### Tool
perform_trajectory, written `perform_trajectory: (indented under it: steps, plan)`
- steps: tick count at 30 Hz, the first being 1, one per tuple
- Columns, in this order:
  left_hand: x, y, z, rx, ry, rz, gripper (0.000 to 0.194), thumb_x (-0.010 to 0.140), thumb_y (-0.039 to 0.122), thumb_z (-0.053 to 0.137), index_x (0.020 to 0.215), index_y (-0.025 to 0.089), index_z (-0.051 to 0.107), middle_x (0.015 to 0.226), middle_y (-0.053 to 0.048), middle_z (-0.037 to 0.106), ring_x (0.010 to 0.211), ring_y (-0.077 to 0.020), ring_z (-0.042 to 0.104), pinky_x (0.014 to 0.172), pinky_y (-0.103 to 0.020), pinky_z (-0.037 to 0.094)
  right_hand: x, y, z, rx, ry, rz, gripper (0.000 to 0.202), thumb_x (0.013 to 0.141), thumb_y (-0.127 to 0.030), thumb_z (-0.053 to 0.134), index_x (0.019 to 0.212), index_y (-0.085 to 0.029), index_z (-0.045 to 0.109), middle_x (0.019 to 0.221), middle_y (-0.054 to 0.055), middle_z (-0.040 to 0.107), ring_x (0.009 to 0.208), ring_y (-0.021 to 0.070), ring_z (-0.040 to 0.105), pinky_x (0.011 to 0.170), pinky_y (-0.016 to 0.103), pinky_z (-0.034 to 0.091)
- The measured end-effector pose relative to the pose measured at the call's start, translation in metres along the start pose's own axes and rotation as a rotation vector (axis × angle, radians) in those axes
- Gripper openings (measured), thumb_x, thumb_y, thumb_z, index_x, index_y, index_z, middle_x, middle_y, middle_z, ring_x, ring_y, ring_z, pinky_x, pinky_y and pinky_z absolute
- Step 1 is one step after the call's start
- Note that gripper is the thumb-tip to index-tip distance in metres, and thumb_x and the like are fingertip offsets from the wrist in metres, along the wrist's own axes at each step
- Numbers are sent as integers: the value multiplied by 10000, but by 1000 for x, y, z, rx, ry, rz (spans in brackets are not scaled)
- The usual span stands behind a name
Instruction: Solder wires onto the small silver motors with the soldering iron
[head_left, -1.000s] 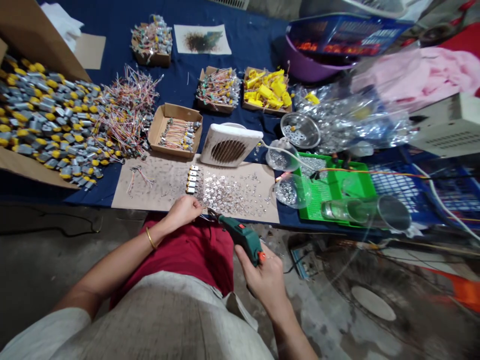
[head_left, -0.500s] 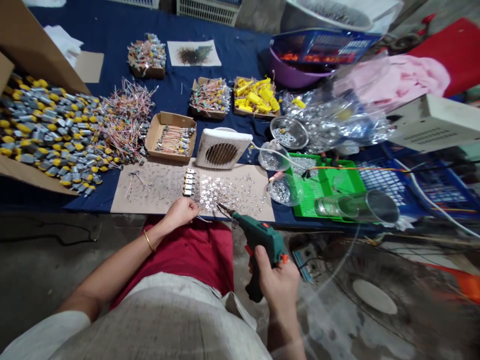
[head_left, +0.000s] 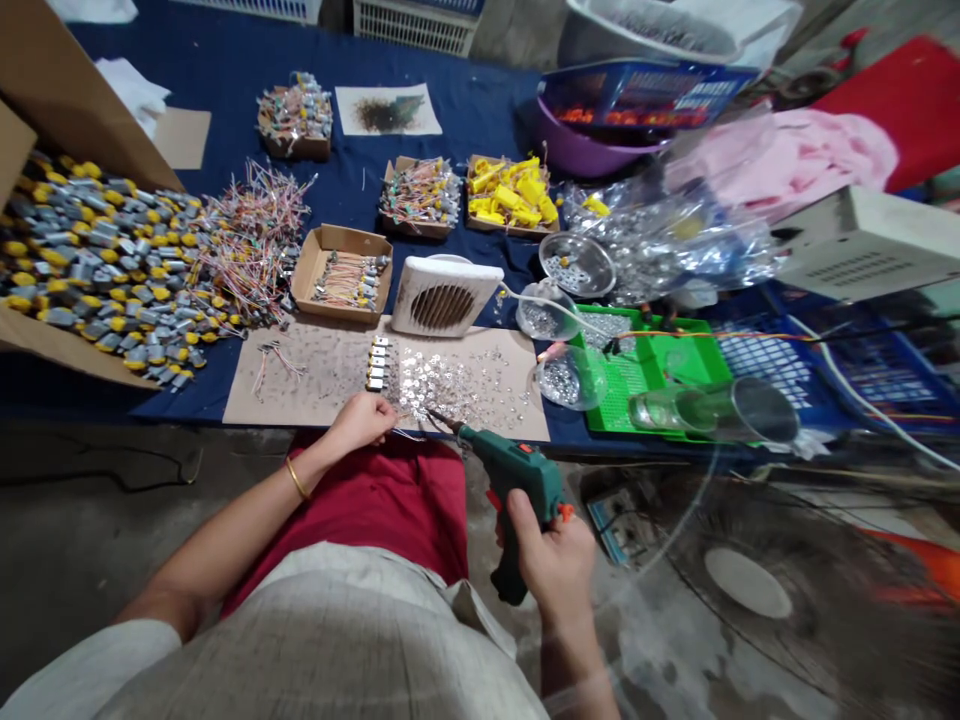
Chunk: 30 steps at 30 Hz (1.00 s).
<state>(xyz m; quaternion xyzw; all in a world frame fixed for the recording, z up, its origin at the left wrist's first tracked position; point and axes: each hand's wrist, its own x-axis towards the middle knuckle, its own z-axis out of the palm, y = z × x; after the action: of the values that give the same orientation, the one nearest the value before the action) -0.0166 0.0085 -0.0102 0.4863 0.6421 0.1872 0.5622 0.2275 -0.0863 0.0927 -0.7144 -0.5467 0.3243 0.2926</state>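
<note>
Drawn off to the right of the pinching fingertips since a second ago, the green tool [head_left: 517, 465] now has its tip near them, over the front part of the cardboard sheet [head_left: 330, 390]; the left hand [head_left: 364, 422] has hardly shifted. From where I stand, the step looks like close work between that tip and the thin wires [head_left: 409, 435] in the left hand. I'd say the next move calls for a steady right wrist and fingertips kept clear of the point. Whether the tip touches the small metal pieces [head_left: 427, 375] I cannot tell.

The right hand [head_left: 559, 560] has its grip wrapped round the tool's handle, thumb on top, forearm rising from below. The left grip is narrow, closed on the wires at the sheet's front edge, its forearm slanting in past a gold bangle [head_left: 297, 480]. Beyond, a row of small motors [head_left: 378, 364] lies beside the pieces, and a white vent [head_left: 448, 295] stands farther back on the tabletop [head_left: 480, 110].
</note>
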Motion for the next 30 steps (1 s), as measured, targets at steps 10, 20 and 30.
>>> perform_trajectory:
  steps: [10, 20, 30]
  plan:
    - [-6, -2, -4, -62, 15, 15, 194, 781, 314, 651, 701, 139, 629, 492, 17, 591, 437, -107, 572, 429, -174, 410, 0, 17, 12, 337, -18, 349, 578, 751, -727, 607, 581, -174, 581, 456, 45, 578, 374, 163, 527, 369, 268, 431]
    - [-6, 2, 10, 74, 82, 116, 170, 765, 259, 582, 650, 151, 645, 497, 9, 610, 477, -126, 604, 507, -198, 428, -2, 16, 11, -56, -13, 13, 583, 852, -653, 517, 491, -195, 532, 416, 33, 548, 406, 147, 517, 411, 245, 392]
    - [-8, 1, 11, 91, 115, 145, 222, 793, 277, 562, 625, 154, 639, 502, 3, 619, 508, -133, 603, 576, -218, 431, 3, 18, 10, -106, -34, -71, 561, 879, -608, 492, 487, -208, 513, 396, 18, 533, 377, 139, 503, 418, 250, 383]
